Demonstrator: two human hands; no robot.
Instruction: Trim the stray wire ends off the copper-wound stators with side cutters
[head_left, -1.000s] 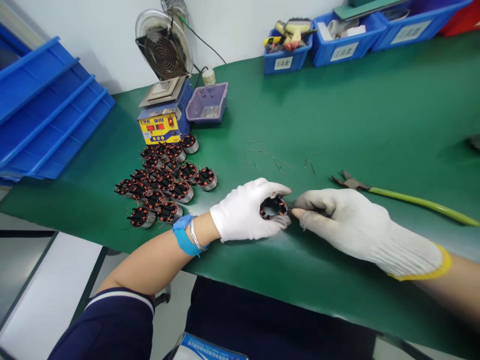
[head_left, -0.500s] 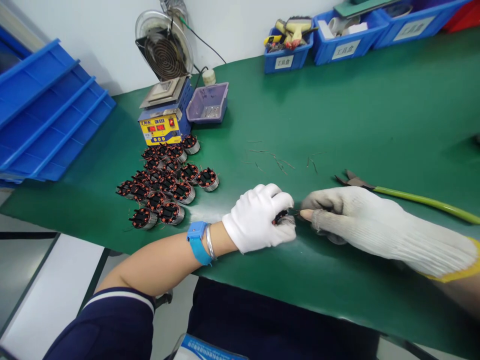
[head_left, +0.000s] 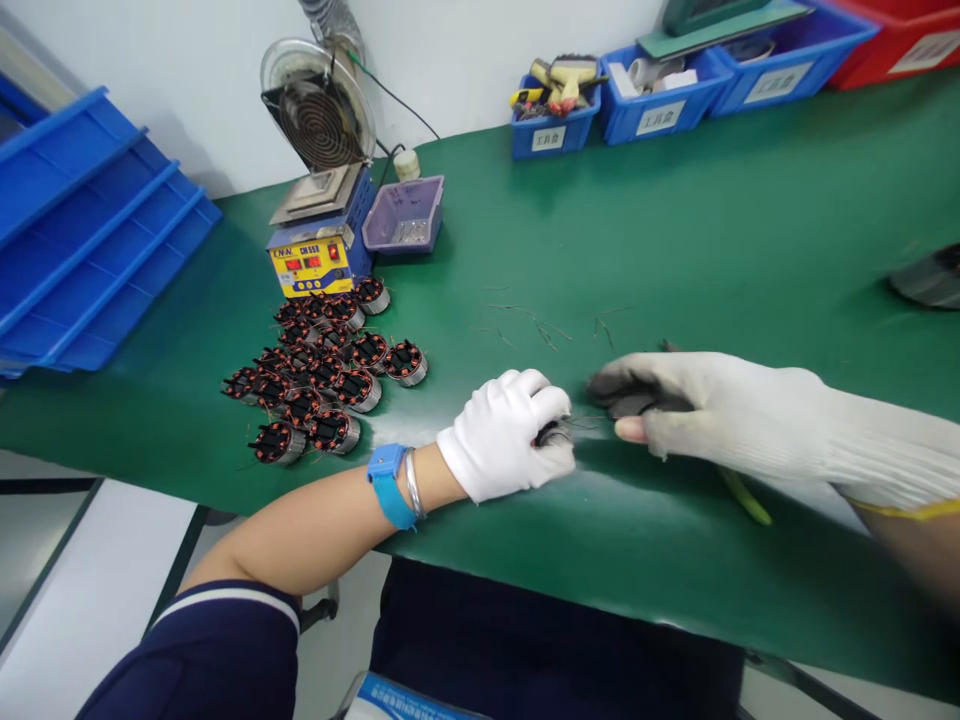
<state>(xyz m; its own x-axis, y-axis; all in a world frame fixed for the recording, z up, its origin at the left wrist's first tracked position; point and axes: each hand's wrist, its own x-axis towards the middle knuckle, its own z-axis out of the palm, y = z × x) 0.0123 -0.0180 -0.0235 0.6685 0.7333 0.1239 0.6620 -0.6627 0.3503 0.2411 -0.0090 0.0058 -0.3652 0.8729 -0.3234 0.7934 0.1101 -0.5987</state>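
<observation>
The left hand is closed around a coil, with wires projecting toward the right hand. The right hand is partly curled, its hold indeterminable; pliers show partly behind it. More coils stand on the desk, left of both hands.

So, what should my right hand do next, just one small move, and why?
I'd probably firm up the right hand on the green-handled pliers: that hand partly hides them, and I can't tell whether it grips them. Thin wires stick out toward it from the part in the left hand, so a secure tool seems sensible first.
</observation>
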